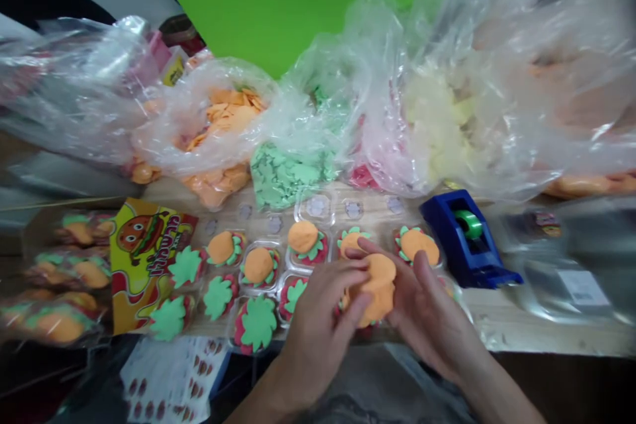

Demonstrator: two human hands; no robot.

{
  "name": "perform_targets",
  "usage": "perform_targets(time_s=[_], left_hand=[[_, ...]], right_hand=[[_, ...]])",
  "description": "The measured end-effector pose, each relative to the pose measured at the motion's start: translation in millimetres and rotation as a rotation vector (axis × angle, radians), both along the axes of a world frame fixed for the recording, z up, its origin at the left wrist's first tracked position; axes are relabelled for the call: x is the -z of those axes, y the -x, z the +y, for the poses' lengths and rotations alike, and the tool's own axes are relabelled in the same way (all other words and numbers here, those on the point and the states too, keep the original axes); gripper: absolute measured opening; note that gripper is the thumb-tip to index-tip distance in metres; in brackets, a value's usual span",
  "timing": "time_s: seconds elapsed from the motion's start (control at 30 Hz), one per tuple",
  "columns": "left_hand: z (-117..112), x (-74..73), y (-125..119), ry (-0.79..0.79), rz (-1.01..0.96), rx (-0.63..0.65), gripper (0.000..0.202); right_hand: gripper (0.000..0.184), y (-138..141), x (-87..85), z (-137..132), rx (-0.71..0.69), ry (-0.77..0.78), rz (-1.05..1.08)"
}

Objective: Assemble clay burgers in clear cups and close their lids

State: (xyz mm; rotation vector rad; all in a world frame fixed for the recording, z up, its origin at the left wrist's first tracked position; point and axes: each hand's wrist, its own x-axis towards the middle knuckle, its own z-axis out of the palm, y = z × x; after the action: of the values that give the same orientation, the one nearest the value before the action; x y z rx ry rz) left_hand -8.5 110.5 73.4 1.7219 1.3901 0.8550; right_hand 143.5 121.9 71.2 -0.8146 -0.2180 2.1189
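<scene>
Between my hands is a small bunch of round, flat orange pieces (380, 298) that look like soft candy. My left hand (318, 321) curls around their left side, thumb across the front. On the other side, my right hand (437, 324) has its fingers stretched behind them and its thumb raised apart; whether it bears any of their weight is unclear. Beneath and around the hands stand small clear cups of layered burger-shaped candy. Some carry an orange top (259, 266); others end in a green leaf-shaped layer (259, 323). My hands partly hide the nearest cups.
Along the back sit plastic bags of orange pieces (233, 112), green pieces (288, 175), pink pieces and pale yellow pieces (442, 122). A blue tape dispenser (454, 232) stands right. At left, a printed yellow-and-red box (142, 258) holds wrapped burger candies. Sticker sheets (166, 377) hang at the front edge.
</scene>
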Motion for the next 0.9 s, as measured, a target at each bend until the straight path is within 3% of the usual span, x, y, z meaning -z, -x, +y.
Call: perform_targets(time_s=[0.07, 0.13, 0.2, 0.27, 0.33, 0.43, 0.5, 0.57, 0.67, 0.77, 0.83, 0.9], left_hand=[[3.9, 4.9, 5.4, 0.285, -0.294, -0.254, 0.017], [8.4, 8.5, 16.0, 0.471, -0.572, -0.407, 0.02], [10.4, 10.3, 31.8, 0.519, -0.734, -0.487, 0.023], [7.6, 12.1, 50.2, 0.486, -0.697, -0.544, 0.022], [0.4, 16.1, 66.7, 0.468, -0.481, -0.494, 0.018], [-12.8, 28.6, 78.8, 0.463, -0.004, -0.231, 0.017], [-18.7, 38.0, 77.7, 0.301, 0.331, -0.139, 0.017], [-20.9, 42.2, 72.1, 0.047, 0.558, -0.161, 0.017], [-19.5, 31.9, 60.8, -0.283, 0.557, -0.149, 0.027], [-17.8, 12.4, 50.1, -0.457, 0.463, 0.021, 0.038], [-18.6, 4.8, 45.8, -0.42, 0.376, 0.127, 0.036], [-20.7, 4.6, 46.7, -0.228, 0.203, 0.091, 0.027]], right_hand=[[0.031, 3.2, 0.4, -0.4, -0.06, 0.005, -0.069], [0.024, 5.1, 0.5, 0.6, -0.105, 0.015, -0.116], [0.022, 5.5, 1.7, 3.2, -0.114, 0.025, -0.162], [0.021, 4.0, 5.1, 7.0, -0.09, 0.033, -0.237], [0.022, 0.8, 10.2, 11.1, -0.043, 0.045, -0.303], [0.027, -3.0, 16.0, 15.4, 0.017, 0.062, -0.329], [0.031, -2.0, 15.3, 16.2, 0.006, 0.056, -0.298], [0.031, 2.7, 11.2, 15.6, -0.024, 0.036, -0.219], [0.029, 14.7, 3.2, 14.4, -0.048, 0.013, -0.062], [0.046, 26.0, -1.8, 13.2, -0.133, 0.016, 0.062], [0.049, 29.5, -1.6, 11.0, -0.214, 0.028, 0.033], [0.043, 28.5, 2.0, 7.9, -0.272, 0.024, -0.145]])
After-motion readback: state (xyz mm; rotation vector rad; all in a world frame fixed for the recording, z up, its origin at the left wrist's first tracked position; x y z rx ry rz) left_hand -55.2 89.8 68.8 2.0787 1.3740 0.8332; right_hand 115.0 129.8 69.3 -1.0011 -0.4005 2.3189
